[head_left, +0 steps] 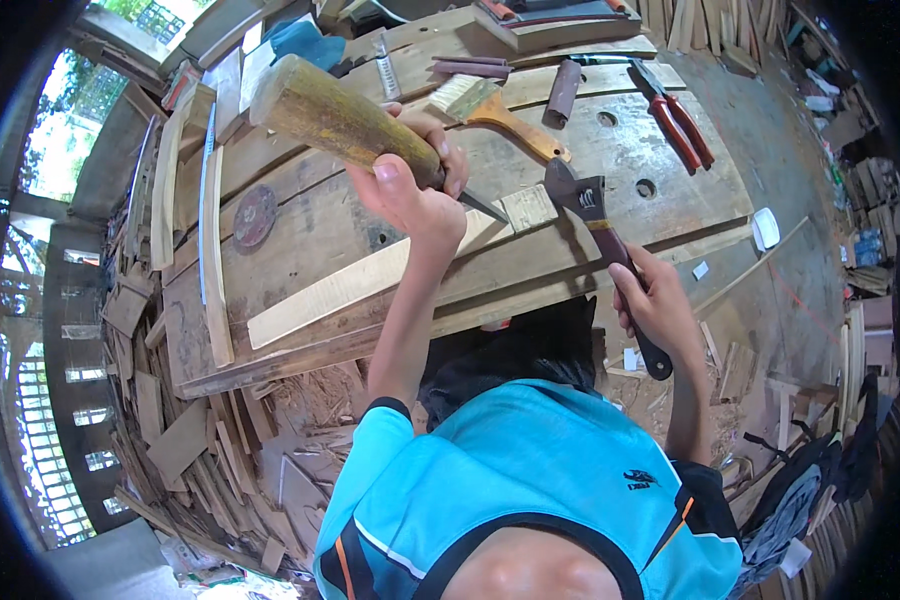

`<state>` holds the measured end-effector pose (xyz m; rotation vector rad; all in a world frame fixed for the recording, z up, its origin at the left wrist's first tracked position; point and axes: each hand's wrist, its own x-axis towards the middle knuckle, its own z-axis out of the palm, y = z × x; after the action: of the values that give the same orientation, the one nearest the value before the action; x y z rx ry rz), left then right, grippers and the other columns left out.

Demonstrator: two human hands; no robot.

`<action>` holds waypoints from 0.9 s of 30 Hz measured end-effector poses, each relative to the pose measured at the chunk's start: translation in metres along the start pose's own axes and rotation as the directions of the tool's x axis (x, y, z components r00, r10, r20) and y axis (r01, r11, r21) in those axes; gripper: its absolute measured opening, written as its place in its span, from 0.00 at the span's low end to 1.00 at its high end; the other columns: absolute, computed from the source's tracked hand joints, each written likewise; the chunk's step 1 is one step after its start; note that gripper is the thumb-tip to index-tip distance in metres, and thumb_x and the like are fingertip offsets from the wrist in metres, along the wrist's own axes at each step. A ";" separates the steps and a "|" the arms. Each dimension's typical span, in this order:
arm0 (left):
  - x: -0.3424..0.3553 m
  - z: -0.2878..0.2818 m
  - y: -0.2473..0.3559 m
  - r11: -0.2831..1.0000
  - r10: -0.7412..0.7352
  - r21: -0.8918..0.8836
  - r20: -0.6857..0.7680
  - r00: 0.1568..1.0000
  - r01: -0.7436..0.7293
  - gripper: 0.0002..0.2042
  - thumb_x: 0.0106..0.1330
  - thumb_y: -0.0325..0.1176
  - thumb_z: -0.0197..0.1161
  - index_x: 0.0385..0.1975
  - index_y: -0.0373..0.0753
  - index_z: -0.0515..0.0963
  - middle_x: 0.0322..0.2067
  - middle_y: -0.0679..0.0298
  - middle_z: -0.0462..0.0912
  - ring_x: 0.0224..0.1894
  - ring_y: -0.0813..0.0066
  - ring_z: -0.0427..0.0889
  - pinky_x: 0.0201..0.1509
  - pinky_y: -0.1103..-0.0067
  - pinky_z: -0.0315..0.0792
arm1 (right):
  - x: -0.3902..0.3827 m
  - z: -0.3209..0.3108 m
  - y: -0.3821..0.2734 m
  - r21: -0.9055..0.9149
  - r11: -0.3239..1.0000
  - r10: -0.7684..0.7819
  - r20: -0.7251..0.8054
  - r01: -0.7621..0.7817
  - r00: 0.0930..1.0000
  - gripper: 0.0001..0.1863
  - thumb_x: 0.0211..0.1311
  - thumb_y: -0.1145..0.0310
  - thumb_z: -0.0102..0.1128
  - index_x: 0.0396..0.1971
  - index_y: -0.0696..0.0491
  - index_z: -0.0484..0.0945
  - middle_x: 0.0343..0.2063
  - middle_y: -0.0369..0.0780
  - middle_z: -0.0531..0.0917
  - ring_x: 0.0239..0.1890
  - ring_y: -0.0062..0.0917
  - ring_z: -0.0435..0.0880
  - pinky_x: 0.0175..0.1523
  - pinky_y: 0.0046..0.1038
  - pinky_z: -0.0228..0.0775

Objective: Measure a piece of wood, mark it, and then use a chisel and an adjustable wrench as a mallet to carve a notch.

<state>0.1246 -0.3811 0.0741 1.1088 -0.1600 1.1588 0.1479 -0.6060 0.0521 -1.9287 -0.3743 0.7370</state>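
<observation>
My left hand is closed round the thick wooden handle of a chisel. Its narrow metal blade slants down to the right, and the tip meets a pale wooden strip near a marked line at the strip's right end. The strip lies slantwise along the near side of the workbench. In my right hand is a dark adjustable wrench, gripped by its handle. The wrench's jaw end points away from me, just right of the strip's end; I cannot tell whether it touches the strip.
Beyond the strip lie a paintbrush, a brown roll and red-handled pliers. A round disc and long slats are at the left. Wood scraps cover the floor. A white cup stands past the bench's right edge.
</observation>
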 end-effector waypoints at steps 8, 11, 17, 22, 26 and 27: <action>0.001 -0.001 0.000 1.000 -0.010 0.004 -0.025 1.000 0.010 0.32 0.54 0.59 0.50 0.41 0.33 0.55 0.17 0.59 0.64 0.08 0.81 0.56 0.08 0.85 0.52 | 0.000 0.000 0.001 -0.013 1.000 -0.011 0.002 0.011 1.000 0.13 0.60 0.68 0.45 0.45 0.55 0.68 0.12 0.32 0.69 0.11 0.12 0.68 0.14 0.16 0.60; 0.001 -0.001 0.000 1.000 -0.005 0.006 -0.019 1.000 0.006 0.32 0.54 0.59 0.50 0.40 0.33 0.55 0.17 0.59 0.64 0.08 0.81 0.56 0.08 0.85 0.52 | 0.000 0.000 0.002 -0.013 1.000 -0.013 0.001 0.013 1.000 0.13 0.60 0.69 0.45 0.44 0.55 0.68 0.12 0.32 0.69 0.11 0.12 0.68 0.14 0.16 0.60; 0.001 0.000 0.001 1.000 -0.006 0.008 -0.024 1.000 0.006 0.32 0.54 0.59 0.50 0.40 0.33 0.54 0.17 0.60 0.64 0.08 0.82 0.56 0.08 0.85 0.52 | 0.000 0.000 0.000 -0.012 1.000 -0.019 -0.003 0.019 1.000 0.13 0.60 0.69 0.45 0.45 0.55 0.68 0.12 0.32 0.69 0.11 0.12 0.68 0.14 0.16 0.60; 0.001 -0.001 -0.001 1.000 0.003 -0.008 -0.019 1.000 -0.003 0.32 0.54 0.59 0.50 0.40 0.33 0.55 0.16 0.60 0.64 0.08 0.82 0.56 0.08 0.85 0.52 | -0.001 0.002 -0.001 0.007 1.000 -0.007 -0.033 0.007 0.999 0.13 0.58 0.69 0.47 0.42 0.58 0.70 0.11 0.35 0.70 0.10 0.17 0.71 0.15 0.20 0.62; 0.000 -0.001 -0.001 1.000 0.004 -0.006 -0.024 1.000 -0.004 0.32 0.54 0.59 0.50 0.40 0.32 0.55 0.17 0.60 0.64 0.08 0.82 0.56 0.08 0.85 0.52 | -0.001 0.003 0.000 0.012 1.000 -0.023 -0.037 0.023 0.999 0.14 0.58 0.69 0.47 0.43 0.57 0.70 0.11 0.35 0.70 0.10 0.17 0.71 0.15 0.20 0.62; -0.001 0.000 -0.002 1.000 0.005 -0.005 -0.024 1.000 -0.005 0.32 0.54 0.59 0.50 0.40 0.32 0.55 0.17 0.60 0.64 0.08 0.82 0.56 0.08 0.85 0.52 | 0.000 0.003 0.002 0.000 1.000 -0.030 -0.037 0.030 0.999 0.14 0.58 0.69 0.47 0.44 0.58 0.69 0.11 0.35 0.70 0.10 0.17 0.71 0.15 0.20 0.62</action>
<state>0.1256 -0.3817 0.0727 1.0904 -0.1474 1.1748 0.1462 -0.6048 0.0497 -1.9294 -0.3793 0.6812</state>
